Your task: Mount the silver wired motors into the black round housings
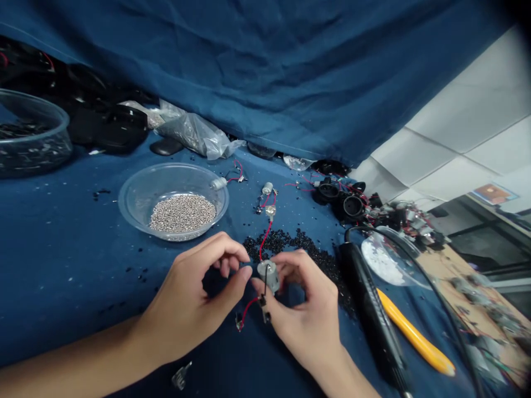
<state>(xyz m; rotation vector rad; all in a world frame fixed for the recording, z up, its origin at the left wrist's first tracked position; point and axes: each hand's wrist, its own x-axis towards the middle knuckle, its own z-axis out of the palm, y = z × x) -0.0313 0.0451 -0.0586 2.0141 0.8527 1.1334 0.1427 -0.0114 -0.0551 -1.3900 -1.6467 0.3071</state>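
My right hand point(305, 309) holds a small silver motor point(268, 275) between thumb and fingers, low in the middle of the view. Red and black wires point(263, 243) run from the motor; a small black part hangs below it. My left hand point(199, 298) is pinched shut just left of the motor, thumb and forefinger together at its side. What the left fingers pinch is too small to make out. A heap of tiny black pieces point(290, 243) lies on the blue cloth behind both hands.
A clear bowl point(136, 193) of small silver grains stands at the left. A black tool point(369, 309) with a cord and a yellow handle point(415, 337) lie at the right. More motors with wires point(267, 196), black parts point(340, 199), plastic bags point(194, 132) and a large clear tub point(37, 132) sit further back.
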